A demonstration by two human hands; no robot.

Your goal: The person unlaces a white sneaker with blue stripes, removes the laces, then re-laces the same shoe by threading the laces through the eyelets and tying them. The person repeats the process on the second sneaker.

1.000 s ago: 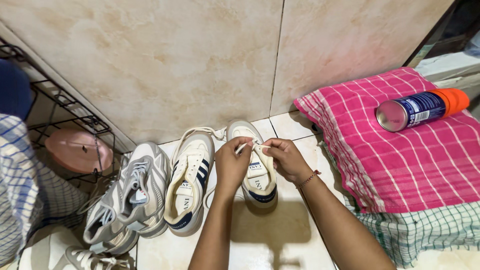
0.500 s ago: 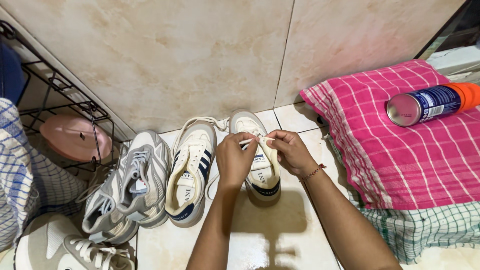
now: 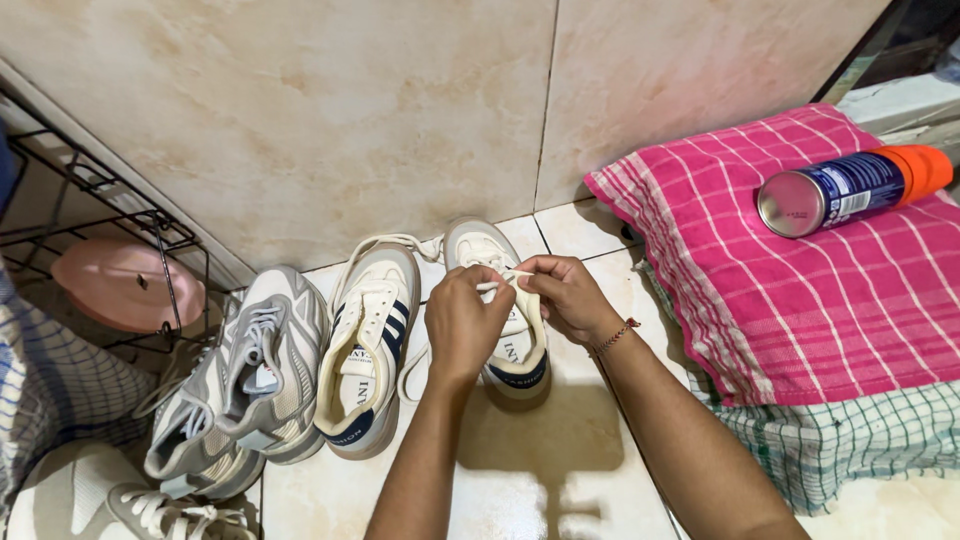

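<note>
Person crouched over cream sneaker w/ navy trim [image 3: 500,345] on tiled floor by wall; left hand [image 3: 466,322] & right hand [image 3: 566,297] both pinch its white lace [image 3: 492,285] above the tongue. Matching sneaker [image 3: 366,350] just left, spray can [image 3: 838,190] on pink towel [image 3: 800,300] to right

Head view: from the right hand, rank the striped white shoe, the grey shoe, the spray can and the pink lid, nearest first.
1. Striped white shoe: just left of the right hand, beyond the left hand.
2. Grey shoe: farther left on the floor.
3. Spray can: to the right, lying on the pink cloth.
4. Pink lid: far left, in the wire rack.
</note>
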